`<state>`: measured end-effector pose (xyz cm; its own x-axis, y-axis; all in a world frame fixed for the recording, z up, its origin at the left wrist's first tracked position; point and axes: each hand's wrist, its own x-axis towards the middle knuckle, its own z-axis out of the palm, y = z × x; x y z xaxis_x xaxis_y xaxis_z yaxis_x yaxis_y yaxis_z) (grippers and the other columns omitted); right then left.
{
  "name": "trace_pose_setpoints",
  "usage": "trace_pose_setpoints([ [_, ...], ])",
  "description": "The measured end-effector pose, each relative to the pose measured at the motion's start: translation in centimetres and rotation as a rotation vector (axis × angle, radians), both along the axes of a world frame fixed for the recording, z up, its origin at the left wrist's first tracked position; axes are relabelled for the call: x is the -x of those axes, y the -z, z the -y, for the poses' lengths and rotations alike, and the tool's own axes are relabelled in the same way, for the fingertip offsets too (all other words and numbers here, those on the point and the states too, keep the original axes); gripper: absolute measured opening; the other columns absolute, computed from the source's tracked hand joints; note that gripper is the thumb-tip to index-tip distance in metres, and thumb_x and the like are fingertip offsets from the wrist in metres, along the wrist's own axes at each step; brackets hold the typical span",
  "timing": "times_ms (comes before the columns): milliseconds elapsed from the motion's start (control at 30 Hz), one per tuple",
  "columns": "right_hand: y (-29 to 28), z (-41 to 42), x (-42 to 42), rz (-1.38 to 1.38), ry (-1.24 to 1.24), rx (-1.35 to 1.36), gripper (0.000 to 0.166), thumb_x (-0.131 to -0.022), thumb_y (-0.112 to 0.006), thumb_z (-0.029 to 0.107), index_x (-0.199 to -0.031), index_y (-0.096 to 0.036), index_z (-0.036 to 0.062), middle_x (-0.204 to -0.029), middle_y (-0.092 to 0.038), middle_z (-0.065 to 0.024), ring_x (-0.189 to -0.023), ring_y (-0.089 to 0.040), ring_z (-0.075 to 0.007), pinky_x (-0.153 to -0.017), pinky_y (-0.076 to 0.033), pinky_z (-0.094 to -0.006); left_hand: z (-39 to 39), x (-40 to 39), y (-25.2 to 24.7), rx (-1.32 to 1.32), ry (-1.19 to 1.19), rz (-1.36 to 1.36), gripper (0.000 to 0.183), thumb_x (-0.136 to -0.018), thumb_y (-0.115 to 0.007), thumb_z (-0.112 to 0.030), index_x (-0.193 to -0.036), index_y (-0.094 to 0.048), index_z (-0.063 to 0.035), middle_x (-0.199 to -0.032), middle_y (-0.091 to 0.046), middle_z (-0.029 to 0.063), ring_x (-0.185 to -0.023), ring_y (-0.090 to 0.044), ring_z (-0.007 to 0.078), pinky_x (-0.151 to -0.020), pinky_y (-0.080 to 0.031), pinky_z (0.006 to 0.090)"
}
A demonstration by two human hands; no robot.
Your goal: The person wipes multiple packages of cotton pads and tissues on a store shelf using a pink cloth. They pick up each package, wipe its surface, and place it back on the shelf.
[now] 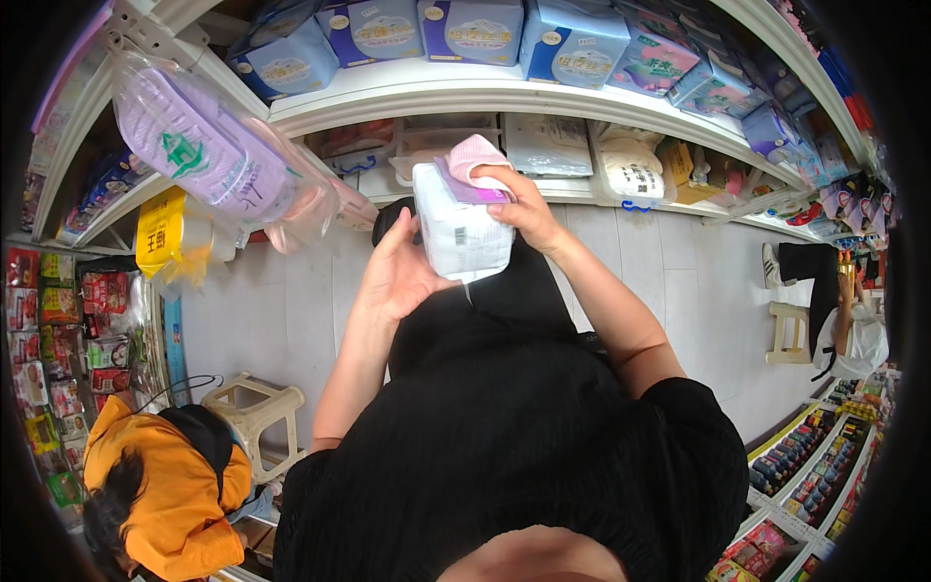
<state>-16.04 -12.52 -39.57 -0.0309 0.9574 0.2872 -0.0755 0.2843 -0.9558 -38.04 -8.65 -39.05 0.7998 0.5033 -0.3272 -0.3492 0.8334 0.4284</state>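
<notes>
A white plastic-wrapped pack (469, 244) with a purple end and a barcode is held in front of my body, above my black-clad legs. My left hand (400, 276) supports it from the left and below, thumb up along its side. My right hand (527, 211) grips a folded pink cloth (476, 156) against the pack's purple far end, thumb on the pack's face. Some right-hand fingers are hidden behind the cloth.
A white shelf (465, 94) ahead carries several blue packs (469, 33); plastic bins stand below. Bagged purple slippers (196, 138) hang at left. A person in orange (167, 487) is beside a plastic stool (258, 415). Another person (851, 335) is at far right, near another stool (787, 335).
</notes>
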Motion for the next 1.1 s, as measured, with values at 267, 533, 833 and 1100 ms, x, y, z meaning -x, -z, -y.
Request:
trace_pose_setpoints([
  [267,0.9,-0.3,2.5,0.007,0.207,-0.04,0.042,-0.085,-0.06,0.016,-0.122,-0.056,-0.0042,-0.123,-0.057,-0.0117,-0.115,-0.052,-0.0206,-0.098,-0.038,-0.0291,2.0,-3.2,3.8,0.251,-0.157,0.342,0.074,-0.086,-0.056,-0.06,-0.141,-0.042,-0.013,-0.14,-0.049,0.0086,-0.13,-0.044,0.0297,-0.11,-0.031,0.0494],
  [533,1.4,2.0,5.1,0.576,0.629,-0.536,0.022,-0.085,-0.053,0.002,-0.103,-0.063,-0.0048,-0.121,-0.057,-0.0197,-0.112,-0.053,-0.039,-0.099,-0.035,-0.0439,0.4,-2.6,4.2,0.215,-0.332,0.176,0.059,-0.093,-0.051,-0.051,-0.138,-0.046,-0.0136,-0.135,-0.053,0.0087,-0.125,-0.049,0.0295,-0.105,-0.037,0.0515],
  [833,3.5,5.7,4.8,0.329,0.222,0.125,0.019,-0.089,-0.058,0.01,-0.106,-0.065,0.0061,-0.1,-0.063,-0.0111,-0.093,-0.06,-0.0215,-0.079,-0.047,-0.0319,-0.4,-1.1,3.4,0.133,-0.494,0.043,0.054,-0.093,-0.053,-0.048,-0.134,-0.05,-0.0118,-0.129,-0.058,0.008,-0.121,-0.054,0.0286,-0.099,-0.044,0.0471],
  [1100,-3.4,5.2,1.3,-0.78,0.344,0.292,0.026,-0.1,-0.047,0.025,-0.103,-0.056,0.0009,-0.094,-0.062,-0.0079,-0.08,-0.06,-0.0168,-0.075,-0.052,-0.0322,-0.2,2.3,-0.5,-0.419,-0.686,-0.205,0.072,-0.083,-0.068,-0.008,-0.144,-0.03,-0.0131,-0.128,-0.049,0.0071,-0.116,-0.052,0.0217,-0.099,-0.045,0.0379],
])
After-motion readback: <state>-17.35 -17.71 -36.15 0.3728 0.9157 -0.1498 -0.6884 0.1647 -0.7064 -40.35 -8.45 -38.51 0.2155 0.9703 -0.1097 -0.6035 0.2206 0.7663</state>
